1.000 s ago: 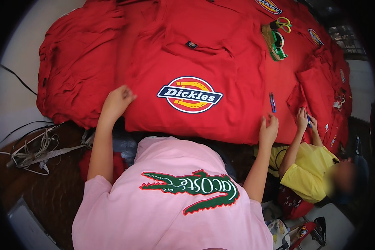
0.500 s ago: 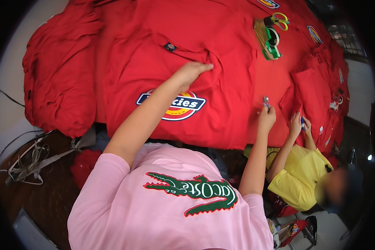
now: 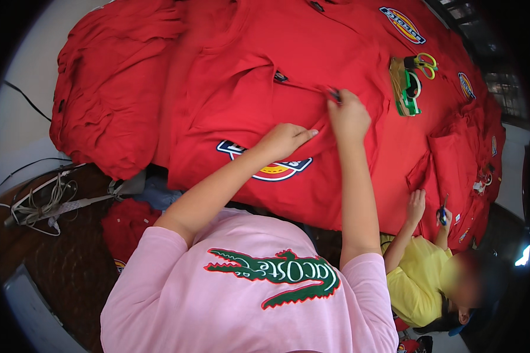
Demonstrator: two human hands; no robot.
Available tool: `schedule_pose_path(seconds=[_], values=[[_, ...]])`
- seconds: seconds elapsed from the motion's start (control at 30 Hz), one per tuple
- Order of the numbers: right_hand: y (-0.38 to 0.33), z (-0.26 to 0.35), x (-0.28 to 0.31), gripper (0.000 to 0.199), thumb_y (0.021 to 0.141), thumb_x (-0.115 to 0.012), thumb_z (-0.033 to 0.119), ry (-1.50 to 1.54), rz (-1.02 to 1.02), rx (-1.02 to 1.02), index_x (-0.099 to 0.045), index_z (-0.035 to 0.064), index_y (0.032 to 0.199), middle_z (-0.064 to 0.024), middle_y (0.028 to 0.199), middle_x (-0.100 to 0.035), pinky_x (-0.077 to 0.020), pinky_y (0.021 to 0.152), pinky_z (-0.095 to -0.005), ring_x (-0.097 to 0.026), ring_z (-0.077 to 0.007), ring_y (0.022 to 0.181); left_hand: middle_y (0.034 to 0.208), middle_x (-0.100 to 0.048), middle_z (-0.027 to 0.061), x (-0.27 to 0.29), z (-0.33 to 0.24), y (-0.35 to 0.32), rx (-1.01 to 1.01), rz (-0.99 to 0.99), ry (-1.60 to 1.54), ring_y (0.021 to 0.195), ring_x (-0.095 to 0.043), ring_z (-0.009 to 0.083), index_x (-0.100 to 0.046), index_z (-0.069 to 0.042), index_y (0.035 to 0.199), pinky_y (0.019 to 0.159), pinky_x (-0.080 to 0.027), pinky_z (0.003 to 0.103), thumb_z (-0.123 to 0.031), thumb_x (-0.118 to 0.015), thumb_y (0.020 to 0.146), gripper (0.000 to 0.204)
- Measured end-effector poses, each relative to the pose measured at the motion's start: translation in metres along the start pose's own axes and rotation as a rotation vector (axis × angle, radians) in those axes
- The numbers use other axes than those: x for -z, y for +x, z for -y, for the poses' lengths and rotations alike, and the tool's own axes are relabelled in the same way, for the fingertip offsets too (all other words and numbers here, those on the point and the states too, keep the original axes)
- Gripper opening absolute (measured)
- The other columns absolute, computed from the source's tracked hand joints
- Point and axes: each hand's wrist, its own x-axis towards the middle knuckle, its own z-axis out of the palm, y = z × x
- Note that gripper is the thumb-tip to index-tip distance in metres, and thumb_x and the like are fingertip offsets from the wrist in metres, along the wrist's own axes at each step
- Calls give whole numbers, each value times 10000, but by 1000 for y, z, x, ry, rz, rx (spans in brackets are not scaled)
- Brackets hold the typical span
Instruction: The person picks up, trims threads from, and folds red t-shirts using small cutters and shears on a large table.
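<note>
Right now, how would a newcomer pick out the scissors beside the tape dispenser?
Find the wide spread of red shirts, then the right hand over it. To that hand's right sits a green tape dispenser. The scissors are at its far end, set apart by their bright yellow, double-looped outline.

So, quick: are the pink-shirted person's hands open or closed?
Left hand: at the red shirt; whether it's pinching the fabric cannot be told.
Right hand: closed, holding a small dark tool.
</note>
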Motion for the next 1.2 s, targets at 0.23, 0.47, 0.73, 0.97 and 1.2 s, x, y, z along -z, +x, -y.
schedule_pose_path(seconds=[0.23, 0.47, 0.73, 0.97, 1.2], values=[[-11, -30, 47, 532, 832, -762, 142, 112, -128, -343, -599, 214, 1333, -84, 1029, -722, -567, 696, -437, -722, -332, 844, 942, -713, 215, 94, -2, 2, -37, -384, 630, 933, -694, 403, -721, -20, 1052, 851, -554, 484, -368, -709, 952, 362], [-11, -59, 4, 286, 853, -757, 220, -304, 38, 69, -671, 183, 1123, -43, 1035, -678, -577, 682, -455, -712, -340, 819, 1076, -653, 191, 116, 13, 25, -160, -701, 785, 1077, -662, 361, -636, -46, 1188, 927, -547, 464, -306, -824, 832, 479], [19, -94, 34, 123, 1007, -679, 202, 1422, 277, -811, -631, 88, 1011, 42, 640, -455, -354, 465, -257, -423, -73, 488, 990, -750, 224, 181, -9, 28, 2, -577, 283, 920, -717, 348, -670, 68, 1085, 901, -542, 390, -249, -729, 827, 413], [2, -69, 112, 321, 858, -862, 352, 827, 711, -843, -654, 109, 888, 61, 635, -462, -306, 452, -242, -408, -59, 498, 1095, -755, 107, 272, -4, -30, 147, 14, -1143, 1032, -724, 233, -655, -26, 1255, 978, -572, 404, -376, -674, 1007, 429], [-11, -42, 100, 226, 985, -729, 260, 1723, 394, -1038, -697, 42, 1033, -79, 965, -762, -611, 726, -349, -739, -188, 835, 1118, -753, 121, 173, 38, -100, 371, 201, -1427, 919, -745, 186, -606, -55, 1357, 845, -623, 358, -432, -632, 1038, 494]])
